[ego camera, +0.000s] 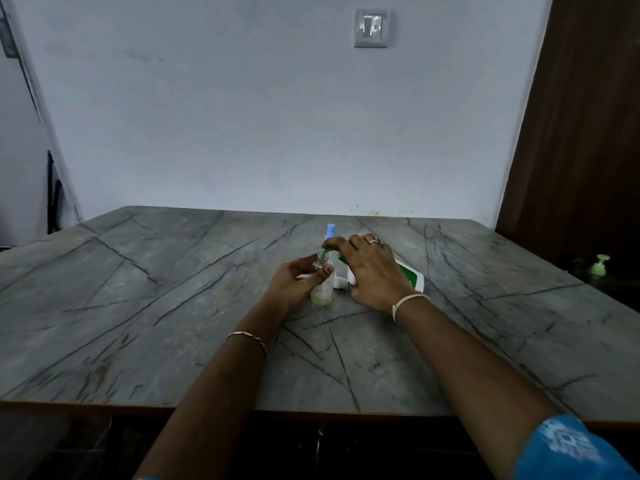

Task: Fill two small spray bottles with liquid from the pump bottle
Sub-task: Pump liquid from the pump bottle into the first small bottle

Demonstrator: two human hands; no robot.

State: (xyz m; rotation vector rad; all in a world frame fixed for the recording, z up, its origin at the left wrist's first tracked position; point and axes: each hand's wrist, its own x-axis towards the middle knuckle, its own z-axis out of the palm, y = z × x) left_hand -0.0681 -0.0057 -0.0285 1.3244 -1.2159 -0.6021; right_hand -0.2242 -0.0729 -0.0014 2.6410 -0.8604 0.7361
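Little liquid (pixel 321 300) lies in the small bottle (pixel 323 287) left hand (pixel 294 285) grips; right hand (pixel 370 271) clasps pump bottle (pixel 412 277).

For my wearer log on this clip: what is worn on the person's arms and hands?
Forearms bare. The left hand has a thin coppery chain bracelet at its wrist and a red-painted thumbnail. The right hand wears a ring, a pale cord band at its wrist, and a blue sleeve with white pattern higher up.
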